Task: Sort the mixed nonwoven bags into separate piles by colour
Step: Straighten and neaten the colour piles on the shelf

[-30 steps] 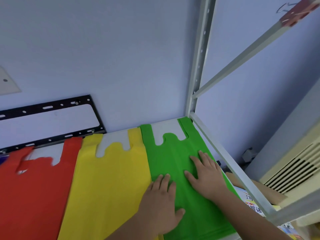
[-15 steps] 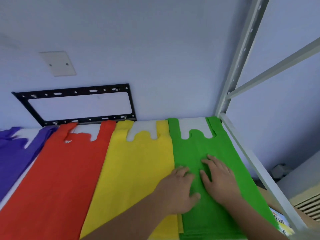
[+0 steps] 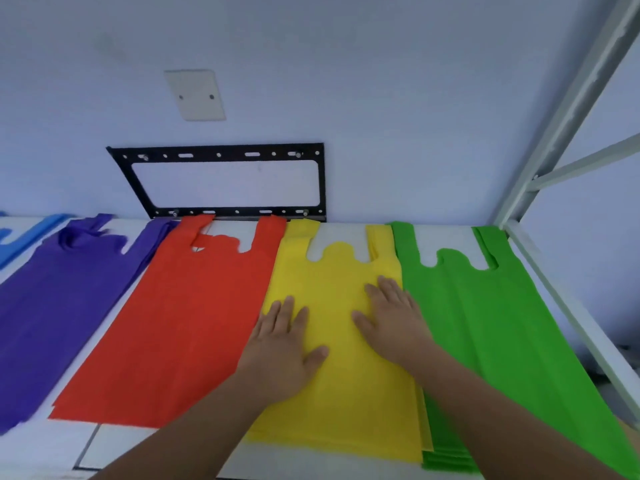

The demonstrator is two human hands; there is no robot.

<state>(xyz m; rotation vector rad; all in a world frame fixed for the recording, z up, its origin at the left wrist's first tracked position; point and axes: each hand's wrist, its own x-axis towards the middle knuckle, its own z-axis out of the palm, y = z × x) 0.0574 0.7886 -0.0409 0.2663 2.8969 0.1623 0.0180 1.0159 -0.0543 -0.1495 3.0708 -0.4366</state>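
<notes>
Flat piles of nonwoven vest bags lie side by side on a white table [image 3: 114,445], handles toward the wall. From the left: a light blue pile [image 3: 24,233] at the frame edge, a purple pile [image 3: 65,299], a red pile [image 3: 187,323], a yellow pile [image 3: 339,393] and a green pile [image 3: 495,334]. My left hand [image 3: 284,351] and my right hand [image 3: 394,320] both rest palm down on the yellow pile, fingers spread, holding nothing. The yellow pile's right edge overlaps the green one.
A black metal bracket [image 3: 225,181] and a blank white plate [image 3: 195,95] are fixed to the wall behind the table. A grey metal rack frame [image 3: 561,133] stands along the table's right edge.
Both hands have moved left from the green pile onto the yellow pile. The view has swung left, bringing the purple and blue piles into sight.
</notes>
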